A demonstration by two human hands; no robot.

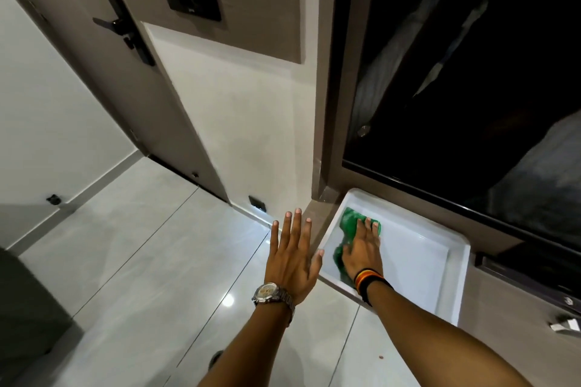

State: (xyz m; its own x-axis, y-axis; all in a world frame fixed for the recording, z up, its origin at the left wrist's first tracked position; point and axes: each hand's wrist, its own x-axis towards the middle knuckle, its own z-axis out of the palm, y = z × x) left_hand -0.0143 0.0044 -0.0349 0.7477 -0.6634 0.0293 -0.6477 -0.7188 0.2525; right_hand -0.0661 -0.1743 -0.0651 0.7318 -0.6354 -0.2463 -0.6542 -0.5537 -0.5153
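A white drawer [440, 248] stands pulled out low at the base of a dark wardrobe. Inside it, at the left end, lies a crumpled green cloth [352, 223]. My right hand [363, 250] presses flat on the cloth with straight fingers; a striped band circles that wrist. My left hand [290, 258] hovers with spread fingers just left of the drawer's left rim, its thumb near the rim. It holds nothing and wears a metal watch.
Glossy grey floor tiles [141, 261] spread to the left. A door with a black handle [125, 28] stands at upper left. A dark wardrobe opening [471, 88] with hanging clothes rises above the drawer. A dark object [28, 308] sits at the left edge.
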